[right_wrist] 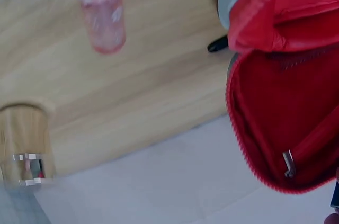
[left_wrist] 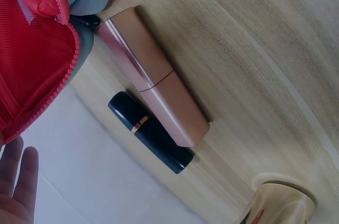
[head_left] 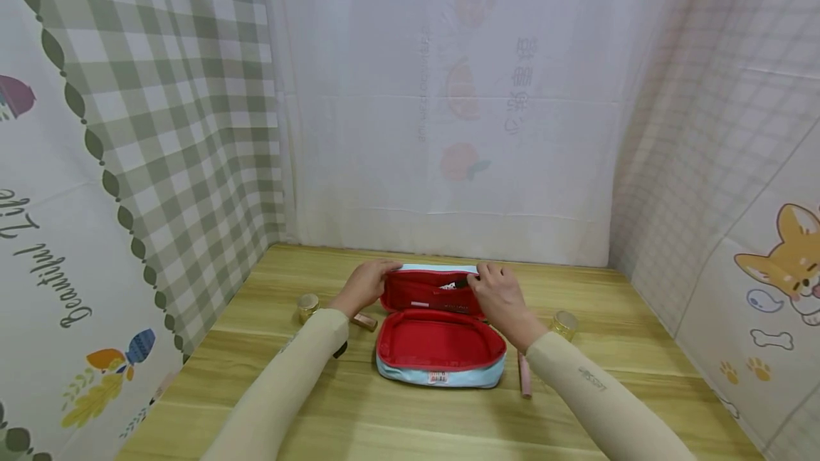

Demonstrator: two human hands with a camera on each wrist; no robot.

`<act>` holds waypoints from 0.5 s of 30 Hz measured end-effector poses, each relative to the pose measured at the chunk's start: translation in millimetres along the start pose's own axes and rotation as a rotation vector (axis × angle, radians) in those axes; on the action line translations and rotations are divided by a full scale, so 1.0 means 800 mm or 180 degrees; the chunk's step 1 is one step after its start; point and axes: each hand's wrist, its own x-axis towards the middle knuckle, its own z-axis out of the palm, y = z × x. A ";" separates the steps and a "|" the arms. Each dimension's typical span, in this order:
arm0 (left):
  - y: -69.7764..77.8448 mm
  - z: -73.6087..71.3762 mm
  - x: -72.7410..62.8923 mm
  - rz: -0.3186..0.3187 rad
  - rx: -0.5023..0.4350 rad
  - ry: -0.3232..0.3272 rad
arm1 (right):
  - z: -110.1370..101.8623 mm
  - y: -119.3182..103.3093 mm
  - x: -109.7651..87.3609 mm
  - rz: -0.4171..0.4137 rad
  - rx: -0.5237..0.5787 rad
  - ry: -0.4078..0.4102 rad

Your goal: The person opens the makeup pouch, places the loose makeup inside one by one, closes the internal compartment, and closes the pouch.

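Note:
A light-blue zippered pouch (head_left: 440, 376) with a red lining lies unfolded on the table, its lid (head_left: 410, 293) raised at the back. My left hand (head_left: 364, 287) grips the lid's left upper edge; its fingers (left_wrist: 24, 173) show beside the red zipper in the left wrist view. At the lid's right upper corner, my right hand (head_left: 502, 297) pinches a small dark object (right_wrist: 335, 196), mostly cut off in the right wrist view; its kind I cannot tell. A silver zipper pull (right_wrist: 288, 163) hangs on the lid's inner pocket. The pouch's lower half shows bare red lining.
Left of the pouch lie a rose-gold tube (left_wrist: 153, 75) and a dark lipstick tube (left_wrist: 151, 133), near a gold-lidded jar (head_left: 308, 306). A pink tube (head_left: 524, 375) and another gold-lidded jar (head_left: 564, 324) are on the right. Cloth curtains (head_left: 442, 162) enclose the table.

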 end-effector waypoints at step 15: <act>0.000 0.003 0.001 -0.0040 -0.0030 0.0003 | 0.028 -0.031 -0.015 0.0259 0.0437 0.0200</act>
